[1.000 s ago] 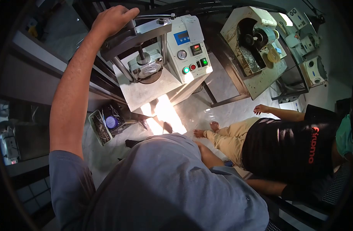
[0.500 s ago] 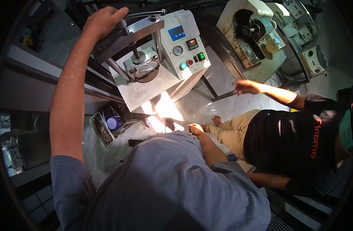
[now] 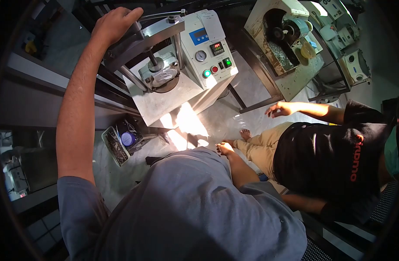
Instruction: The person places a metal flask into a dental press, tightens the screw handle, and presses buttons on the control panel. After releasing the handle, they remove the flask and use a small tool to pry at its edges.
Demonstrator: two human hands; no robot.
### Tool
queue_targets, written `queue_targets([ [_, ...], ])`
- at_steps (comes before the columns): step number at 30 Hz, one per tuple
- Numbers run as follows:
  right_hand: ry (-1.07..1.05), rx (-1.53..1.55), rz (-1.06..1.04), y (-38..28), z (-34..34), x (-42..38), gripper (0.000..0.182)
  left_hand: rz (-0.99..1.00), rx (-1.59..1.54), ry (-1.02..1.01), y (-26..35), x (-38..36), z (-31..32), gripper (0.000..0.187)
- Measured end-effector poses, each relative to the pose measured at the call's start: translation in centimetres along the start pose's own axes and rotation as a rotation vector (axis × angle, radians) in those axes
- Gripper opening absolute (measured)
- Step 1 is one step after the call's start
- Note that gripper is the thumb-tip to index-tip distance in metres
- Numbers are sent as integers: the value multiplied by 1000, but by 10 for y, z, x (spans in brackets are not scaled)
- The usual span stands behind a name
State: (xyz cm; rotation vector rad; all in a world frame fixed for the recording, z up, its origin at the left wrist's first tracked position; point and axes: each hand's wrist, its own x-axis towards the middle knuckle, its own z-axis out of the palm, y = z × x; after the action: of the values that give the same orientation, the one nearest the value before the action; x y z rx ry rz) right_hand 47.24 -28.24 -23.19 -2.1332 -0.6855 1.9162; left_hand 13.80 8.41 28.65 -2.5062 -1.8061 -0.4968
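Note:
A white benchtop press [image 3: 160,93] stands ahead of me, with metal posts, a thick crossbeam [image 3: 151,41] and a central screw. My left hand [image 3: 114,25] is closed over the upper left end of the press frame; its fingertips are hidden behind it. Under the screw, a metal block wrapped in crumpled clear film [image 3: 163,77] sits on a round plate. Low beside my right thigh hangs my right hand [image 3: 226,149], its fingers loosely bent and apart, with nothing visible in them. The control panel [image 3: 210,50] has a gauge, lit displays and a glowing green button.
To my right sits a co-worker [image 3: 321,152] in a black shirt, one hand [image 3: 280,108] held out. Behind that hand, a bench machine [image 3: 280,39] has a dark trough of shavings. A bin [image 3: 116,148] and a purple-lidded container [image 3: 128,139] stand on the floor left.
The co-worker's outstretched hand has lowered slightly and its fingers now hang more spread. My right hand has shifted a little to the right and down. My left hand stays on the press frame.

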Motion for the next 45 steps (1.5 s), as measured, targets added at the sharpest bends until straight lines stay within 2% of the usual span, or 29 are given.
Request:
queue_targets([
  [6,26,34,11,20,9,7,27,26,-9,75,-24,9,14,62],
  [11,-32,25,-109,25,20,23,28,24,-11,93,-27,10,18,63],
  [19,13,96,-76,5,18,2,22,16,-23,43,-23,10,13,64],
  [25,24,95,-72,5,19,1,22,22,-38,114,-26,9,18,66],
  [42,27,73,-89,16,21,18,24,24,-21,91,-29,11,18,66],
  [45,6,49,-81,8,19,5,25,-6,-11,9,-1,-1,0,66],
])
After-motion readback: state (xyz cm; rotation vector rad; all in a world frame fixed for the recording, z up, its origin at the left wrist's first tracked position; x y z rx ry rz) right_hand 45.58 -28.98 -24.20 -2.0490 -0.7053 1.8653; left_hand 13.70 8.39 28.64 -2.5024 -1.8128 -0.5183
